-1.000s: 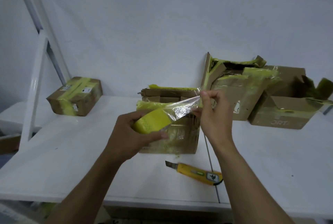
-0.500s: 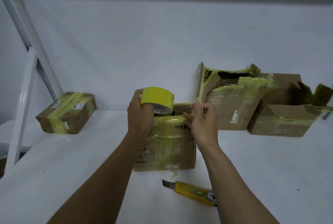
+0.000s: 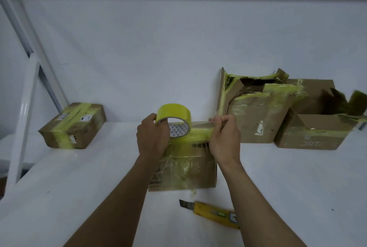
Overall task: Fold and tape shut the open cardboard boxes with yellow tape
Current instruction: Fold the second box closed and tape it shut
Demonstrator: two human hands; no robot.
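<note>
A sealed box (image 3: 72,125) sits far left on the white table (image 3: 89,187). The left hand (image 3: 153,137) grips the yellow tape roll (image 3: 173,116) above the middle box (image 3: 184,169); the right hand (image 3: 224,137) pinches the tape's free end (image 3: 200,124) at that box's right top edge. Best, I judge, to pull the strip taut and press it flat along the seam. The hands hide the flaps; the open boxes (image 3: 256,115) at right show little inside.

Lettering we can read: "JRT", pale print on the front of the open box at far right (image 3: 309,142). Black print on the middle box (image 3: 198,177), white labels on the taped box at left (image 3: 79,127) and the sticker on the knife (image 3: 216,215): we cannot make them out
</note>
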